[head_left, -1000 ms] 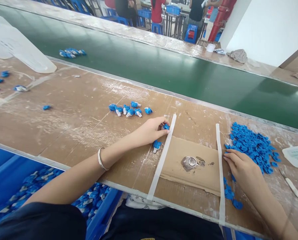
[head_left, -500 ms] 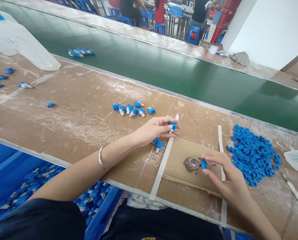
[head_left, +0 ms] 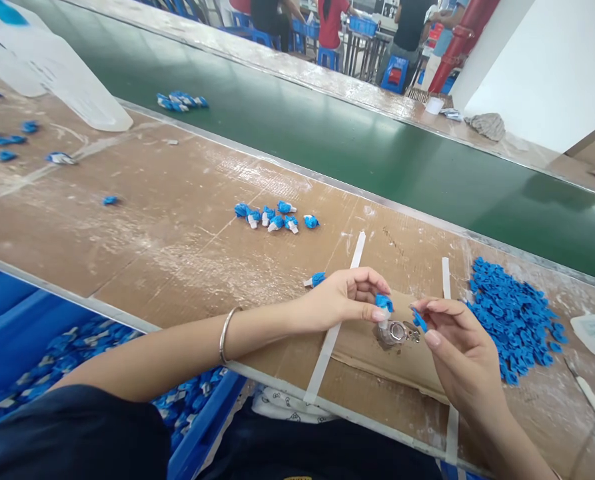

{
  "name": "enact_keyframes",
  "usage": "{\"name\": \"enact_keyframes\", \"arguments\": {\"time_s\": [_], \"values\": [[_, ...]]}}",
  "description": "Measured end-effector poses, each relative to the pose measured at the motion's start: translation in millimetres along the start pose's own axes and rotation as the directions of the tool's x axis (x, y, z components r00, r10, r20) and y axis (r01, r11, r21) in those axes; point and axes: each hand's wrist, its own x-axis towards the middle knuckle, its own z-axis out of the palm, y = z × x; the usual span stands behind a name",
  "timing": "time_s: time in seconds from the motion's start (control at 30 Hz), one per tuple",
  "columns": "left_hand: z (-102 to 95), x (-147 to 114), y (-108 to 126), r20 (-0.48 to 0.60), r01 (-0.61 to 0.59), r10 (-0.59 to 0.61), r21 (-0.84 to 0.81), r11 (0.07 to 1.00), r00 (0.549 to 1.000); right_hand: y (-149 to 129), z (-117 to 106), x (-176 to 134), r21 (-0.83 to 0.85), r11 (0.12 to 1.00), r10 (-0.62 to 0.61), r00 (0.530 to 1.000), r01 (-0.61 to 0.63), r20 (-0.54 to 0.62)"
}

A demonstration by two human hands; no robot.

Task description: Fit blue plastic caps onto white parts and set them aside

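My left hand point(head_left: 360, 300) pinches a small blue-and-white plastic part point(head_left: 384, 303) with its white end down. Between thumb and fingers of my right hand point(head_left: 460, 347) is a small loose blue piece point(head_left: 419, 320), a short gap away from that part. Just below both hands a small clear round pot point(head_left: 396, 332) stands on a cardboard pad point(head_left: 367, 360). Another blue-and-white part point(head_left: 318, 279) lies beside my left wrist, partly hidden. To the right of my right hand is a heap of blue pieces point(head_left: 514, 320).
Several blue-and-white parts point(head_left: 276, 221) lie mid-table. Beyond runs a green conveyor belt point(head_left: 302, 140) carrying a small cluster of parts point(head_left: 181, 101). A blue bin point(head_left: 197, 433) with many parts sits at lower left. A white-handled knife point(head_left: 590, 397) lies at right. People sit far back.
My left hand has moved right and nearer, bringing its part over the pot. My right hand has tilted its blue piece and raised it slightly. The whole view has shifted a little.
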Motion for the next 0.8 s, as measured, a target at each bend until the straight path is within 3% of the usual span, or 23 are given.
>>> {"name": "enact_keyframes", "arguments": {"time_s": [0.23, 0.43, 0.53, 0.67, 0.8], "values": [[7.4, -6.0, -3.4, 0.025, -0.027, 0.029, -0.084, 0.996, 0.999, -0.1, 15.7, 6.8, 0.117, 0.992, 0.039, 0.999, -0.038, -0.005], [11.2, -8.1, -2.5, 0.028, -0.045, 0.049, -0.122, 0.991, 0.998, -3.7, 24.2, 6.2, -0.013, 0.999, -0.034, 0.999, 0.034, 0.0], [11.4, -9.2, -1.5, 0.01, -0.062, 0.064, -0.125, 0.99, 0.998, -5.0, 25.8, 5.1, -0.226, 0.956, -0.181, 0.983, 0.185, 0.041], [9.7, -12.2, 2.4, 0.035, -0.04, 0.046, -0.146, 0.988, 0.998, -4.9, 30.7, -1.0, -0.46, 0.763, -0.438, 0.886, 0.454, 0.148], [7.5, -13.3, 4.9, 0.043, -0.04, 0.046, -0.119, 0.992, 0.998, -8.0, 40.0, -4.7, -0.504, 0.706, -0.471, 0.861, 0.497, 0.191]]}}
